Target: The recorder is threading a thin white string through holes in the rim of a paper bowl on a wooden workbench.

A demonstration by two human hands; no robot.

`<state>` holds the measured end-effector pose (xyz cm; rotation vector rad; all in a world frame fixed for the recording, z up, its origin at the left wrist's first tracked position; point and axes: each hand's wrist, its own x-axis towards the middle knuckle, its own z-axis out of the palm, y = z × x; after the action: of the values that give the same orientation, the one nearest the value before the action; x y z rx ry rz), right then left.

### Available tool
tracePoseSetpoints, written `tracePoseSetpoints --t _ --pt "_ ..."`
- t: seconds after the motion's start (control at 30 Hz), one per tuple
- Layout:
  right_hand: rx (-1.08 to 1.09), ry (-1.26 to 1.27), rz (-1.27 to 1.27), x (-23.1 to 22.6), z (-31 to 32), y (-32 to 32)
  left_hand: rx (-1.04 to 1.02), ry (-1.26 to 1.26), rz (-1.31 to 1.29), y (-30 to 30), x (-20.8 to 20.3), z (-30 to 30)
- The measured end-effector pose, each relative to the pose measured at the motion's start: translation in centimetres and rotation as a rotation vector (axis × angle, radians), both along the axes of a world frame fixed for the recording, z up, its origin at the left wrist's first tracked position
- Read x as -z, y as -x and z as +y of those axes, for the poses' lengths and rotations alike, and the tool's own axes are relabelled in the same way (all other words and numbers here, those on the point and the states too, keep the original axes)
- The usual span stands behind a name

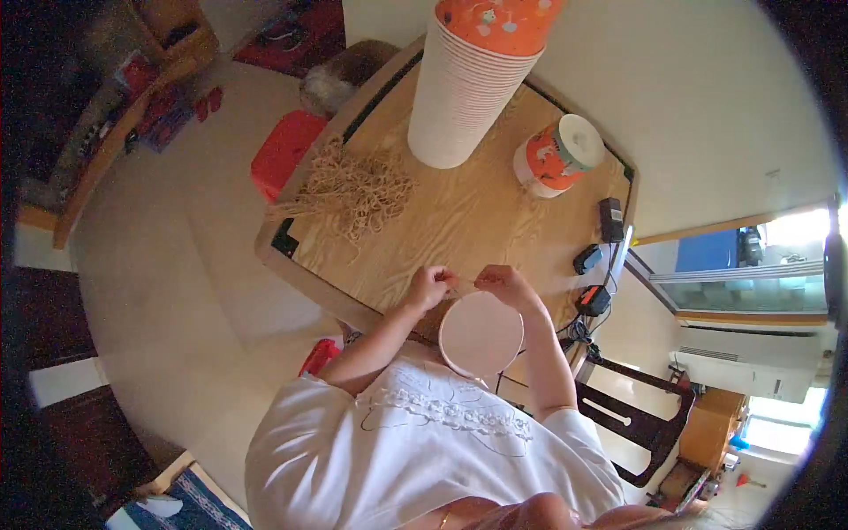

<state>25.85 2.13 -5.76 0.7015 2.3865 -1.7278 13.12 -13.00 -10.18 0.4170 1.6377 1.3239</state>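
Note:
In front of my chest is a round, pale paper tub [481, 337], its flat white circular end turned up toward me. My left hand [429, 288] is closed in a pinch just beyond the tub's far edge. Close beside it, my right hand [505, 284] pinches too, with its fingertips pointing at the left ones. Something thin seems to run between the fingertips, too small to make out surely. A loose tangle of tan twine [358, 190] lies on the table to the left of my hands.
On the wooden table [450, 225] a tall stack of white paper tubs [473, 97] stands at the back, with an orange patterned one on top. A shorter orange patterned tub [552, 163] sits right of it. Black adapters [610, 221] and cables line the right edge. A red stool [287, 155] stands left.

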Motion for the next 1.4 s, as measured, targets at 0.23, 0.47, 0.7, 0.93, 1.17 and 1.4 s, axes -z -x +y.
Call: tracePoseSetpoints --t 0.23,0.47,0.7,0.93,1.17,1.4 --pt "0.129 0.176 -0.049 -1.2 -0.4 -0.5 0.137 -0.104 0.094 0.7 2.5 -0.8" --pt "0.257 0.261 -0.012 -0.1 -1.5 -2.3 0.315 -0.031 0.066 0.3 0.9 1.4" --pt "0.303 0.263 -0.059 0.4 -1.8 -2.7 0.363 -0.377 -0.008 -0.1 2.9 1.6" --pt "0.233 0.17 -0.01 -0.5 -2.4 -1.9 0.322 -0.132 -0.068 0.6 2.7 2.0" --pt "0.176 0.148 0.01 1.4 -1.5 -1.9 0.21 -0.077 -0.234 0.3 4.4 2.2" --pt "0.216 0.172 -0.275 -0.8 -1.7 0.5 0.152 -0.128 -0.139 -0.6 5.3 2.7"
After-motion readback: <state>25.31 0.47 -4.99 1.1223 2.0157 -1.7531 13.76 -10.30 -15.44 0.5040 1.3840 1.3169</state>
